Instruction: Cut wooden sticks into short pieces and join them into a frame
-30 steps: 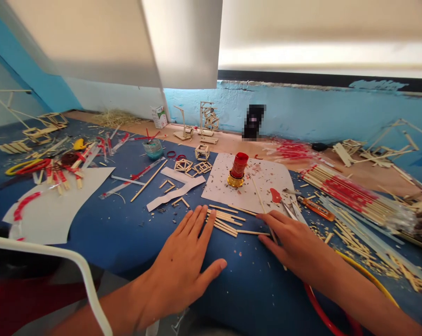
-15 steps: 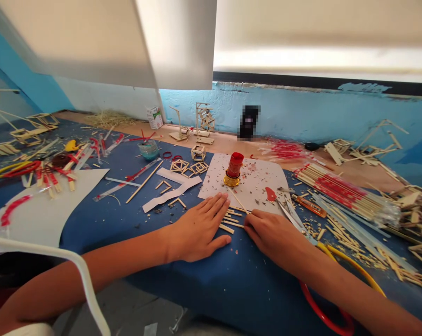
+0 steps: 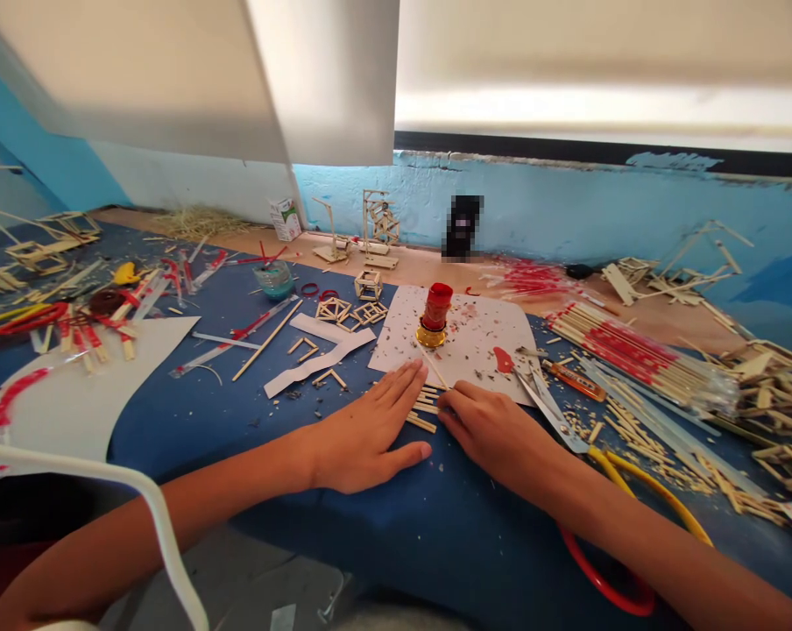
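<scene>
My left hand (image 3: 370, 431) lies flat with its fingers stretched out over the left ends of several short wooden sticks (image 3: 422, 424) laid side by side on the blue table. My right hand (image 3: 491, 422) is closed in a pinch on a thin wooden stick (image 3: 433, 365), which slants up and left from the fingertips toward the candle. That red candle (image 3: 439, 302) stands upright in a gold holder (image 3: 431, 335) on a white sheet (image 3: 501, 320) scattered with dark bits. Large scissors (image 3: 554, 410) with yellow and red handles lie beside my right hand, partly under the forearm.
Right of the scissors are an orange cutter (image 3: 576, 381), stick offcuts (image 3: 639, 443) and packed chopsticks (image 3: 639, 355). Small stick frames (image 3: 334, 309) and paper strips (image 3: 317, 361) lie to the left. A glass jar (image 3: 274, 280) stands farther back. A white cable (image 3: 139, 486) crosses the lower left.
My right hand has moved slightly left, closer to my left hand, with the thin stick still pinched. My left hand stays flat on the sticks. The whole view has shifted slightly.
</scene>
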`<state>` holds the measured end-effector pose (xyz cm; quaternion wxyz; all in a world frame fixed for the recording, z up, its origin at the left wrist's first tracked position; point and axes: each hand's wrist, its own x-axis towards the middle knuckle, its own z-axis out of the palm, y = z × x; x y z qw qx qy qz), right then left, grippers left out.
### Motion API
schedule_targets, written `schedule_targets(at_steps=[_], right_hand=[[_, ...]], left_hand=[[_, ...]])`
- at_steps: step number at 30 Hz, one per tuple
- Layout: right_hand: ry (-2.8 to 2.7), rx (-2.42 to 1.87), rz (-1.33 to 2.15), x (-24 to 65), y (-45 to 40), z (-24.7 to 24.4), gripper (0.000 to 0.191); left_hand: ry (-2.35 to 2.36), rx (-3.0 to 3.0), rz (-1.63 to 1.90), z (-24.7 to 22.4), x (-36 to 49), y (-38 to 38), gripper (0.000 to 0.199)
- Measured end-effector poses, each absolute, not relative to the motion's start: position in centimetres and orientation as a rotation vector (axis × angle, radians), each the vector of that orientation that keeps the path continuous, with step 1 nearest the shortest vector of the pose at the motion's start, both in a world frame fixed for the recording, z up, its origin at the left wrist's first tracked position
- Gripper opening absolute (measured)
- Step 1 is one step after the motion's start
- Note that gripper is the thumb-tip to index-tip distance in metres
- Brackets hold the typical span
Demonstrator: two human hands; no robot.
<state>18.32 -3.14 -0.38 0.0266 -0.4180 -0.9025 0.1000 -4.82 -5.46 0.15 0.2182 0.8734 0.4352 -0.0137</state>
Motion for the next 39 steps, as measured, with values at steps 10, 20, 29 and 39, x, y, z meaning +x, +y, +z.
schedule_targets(at_steps=[10,20,29,39], right_hand=[[-2.499,-1.403,0.523,21.8,-2.6,-1.1,0.032],[-2.493,-1.696,0.564,21.4,-6.5,0.2,0.031],[-2.475,-1.567,0.583,20.5,-7.1,0.0,0.04],[-2.591,-1.547,0.411,19.1,-5.1,-0.8,0.023]], left_hand=[[1.315,2.415,-0.225,0.6,-5.1,-6.0,0.081],[1.386,2.427,-0.126,-0.3,-2.6,-6.9,0.084],[1.121,2.502,-0.063,-0.8,-2.4,-4.1,0.082],[1.136,2.482,-0.086,-1.5,-2.4,-4.3,0.083]])
